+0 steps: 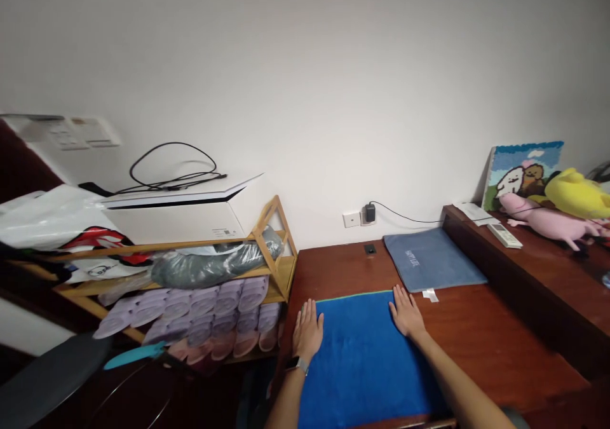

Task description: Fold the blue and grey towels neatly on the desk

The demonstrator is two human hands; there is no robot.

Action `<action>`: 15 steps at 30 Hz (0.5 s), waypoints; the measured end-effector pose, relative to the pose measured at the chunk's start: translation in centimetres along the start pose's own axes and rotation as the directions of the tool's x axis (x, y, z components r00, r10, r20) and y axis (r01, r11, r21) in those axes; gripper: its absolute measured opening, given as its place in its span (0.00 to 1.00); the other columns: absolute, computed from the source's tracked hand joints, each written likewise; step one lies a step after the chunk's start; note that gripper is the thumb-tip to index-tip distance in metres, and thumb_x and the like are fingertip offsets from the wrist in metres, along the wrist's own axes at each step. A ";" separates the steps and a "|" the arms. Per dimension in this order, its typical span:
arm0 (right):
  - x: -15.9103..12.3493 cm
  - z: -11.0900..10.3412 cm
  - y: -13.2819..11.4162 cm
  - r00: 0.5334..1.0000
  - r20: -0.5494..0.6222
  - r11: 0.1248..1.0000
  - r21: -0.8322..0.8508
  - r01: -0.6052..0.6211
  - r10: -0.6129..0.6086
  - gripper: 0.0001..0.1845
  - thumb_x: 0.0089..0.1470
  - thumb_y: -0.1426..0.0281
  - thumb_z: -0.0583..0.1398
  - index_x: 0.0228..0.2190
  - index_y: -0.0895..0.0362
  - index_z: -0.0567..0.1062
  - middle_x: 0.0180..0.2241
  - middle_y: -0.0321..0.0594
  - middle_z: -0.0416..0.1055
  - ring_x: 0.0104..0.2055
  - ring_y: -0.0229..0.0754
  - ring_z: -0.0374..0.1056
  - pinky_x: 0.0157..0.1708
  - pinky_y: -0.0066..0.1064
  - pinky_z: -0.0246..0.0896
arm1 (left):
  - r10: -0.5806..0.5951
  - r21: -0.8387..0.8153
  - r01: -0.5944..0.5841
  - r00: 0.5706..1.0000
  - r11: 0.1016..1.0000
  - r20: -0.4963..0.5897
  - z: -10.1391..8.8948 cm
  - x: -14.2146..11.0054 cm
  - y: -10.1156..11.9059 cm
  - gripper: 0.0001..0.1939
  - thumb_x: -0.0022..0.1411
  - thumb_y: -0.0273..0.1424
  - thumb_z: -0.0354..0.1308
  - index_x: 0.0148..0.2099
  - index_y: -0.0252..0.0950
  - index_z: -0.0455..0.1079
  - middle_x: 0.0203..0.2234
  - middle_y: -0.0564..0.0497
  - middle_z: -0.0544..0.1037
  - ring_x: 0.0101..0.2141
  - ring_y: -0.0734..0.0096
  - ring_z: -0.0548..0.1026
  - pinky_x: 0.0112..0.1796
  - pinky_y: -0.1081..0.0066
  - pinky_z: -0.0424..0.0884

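Note:
A bright blue towel [357, 359] with a thin green edge lies spread flat on the reddish-brown wooden desk [328, 267]. My left hand [307, 332] rests flat at its far left corner, fingers stretched out and pointing away from me. At the far right corner lies my right hand [407, 313], also flat with fingers extended. Neither hand grasps anything. Just beyond my right hand is a folded grey-blue towel [436, 260] with white lettering, and a small white tag [430, 295] sticks out from its near edge.
Left of the desk stands a wooden rack [281, 270] with several lilac slippers [229, 295] and a white box [176, 219] on top. A raised ledge at right holds a remote [504, 236], a pink plush toy [548, 219] and a picture [521, 171]. A black plug [370, 211] sits in the wall.

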State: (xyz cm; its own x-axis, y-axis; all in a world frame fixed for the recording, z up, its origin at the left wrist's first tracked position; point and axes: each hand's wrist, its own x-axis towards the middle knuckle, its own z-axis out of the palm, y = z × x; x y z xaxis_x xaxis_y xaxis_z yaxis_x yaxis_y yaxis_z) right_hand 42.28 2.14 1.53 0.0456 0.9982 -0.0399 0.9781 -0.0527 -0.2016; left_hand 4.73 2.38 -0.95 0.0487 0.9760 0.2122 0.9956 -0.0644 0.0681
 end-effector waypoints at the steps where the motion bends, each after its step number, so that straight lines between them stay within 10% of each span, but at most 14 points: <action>1: 0.0 -0.2 -0.1 1.000 0.004 1.000 -0.002 0.002 -0.002 0.39 0.69 0.57 0.38 0.73 0.64 0.46 0.75 0.42 0.39 0.77 0.44 0.35 0.74 0.43 0.29 | -0.002 0.005 0.002 1.000 1.000 -0.005 -0.2 0.0 0.2 0.33 0.76 0.42 0.35 0.76 0.32 0.52 0.72 0.41 0.59 0.71 0.55 0.55 0.68 0.50 0.55; 6: -0.6 -1.5 -2.2 1.000 0.001 1.000 -0.001 0.001 -0.001 0.38 0.69 0.59 0.39 0.72 0.66 0.48 0.75 0.45 0.41 0.77 0.47 0.36 0.74 0.45 0.29 | 0.041 0.007 -0.041 0.999 0.999 -0.019 -2.0 0.2 1.7 0.32 0.76 0.39 0.36 0.74 0.29 0.57 0.71 0.39 0.61 0.71 0.55 0.58 0.69 0.51 0.53; 15: -2.9 1.8 -10.6 0.939 -0.037 0.933 0.112 0.343 -0.341 0.35 0.68 0.60 0.43 0.71 0.57 0.56 0.74 0.40 0.47 0.76 0.48 0.41 0.74 0.43 0.35 | 0.363 -0.212 -0.348 0.931 0.913 0.033 -1.6 -1.2 12.6 0.33 0.78 0.44 0.29 0.76 0.36 0.50 0.73 0.47 0.57 0.72 0.64 0.54 0.70 0.56 0.53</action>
State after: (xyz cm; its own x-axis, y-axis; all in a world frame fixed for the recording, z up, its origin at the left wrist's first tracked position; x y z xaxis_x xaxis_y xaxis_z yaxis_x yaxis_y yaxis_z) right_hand 31.44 -0.28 2.05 -0.2835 0.9566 0.0674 0.9050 0.2901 -0.3112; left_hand 17.07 0.02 1.22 0.4095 0.8923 0.1898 0.8750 -0.4431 0.1950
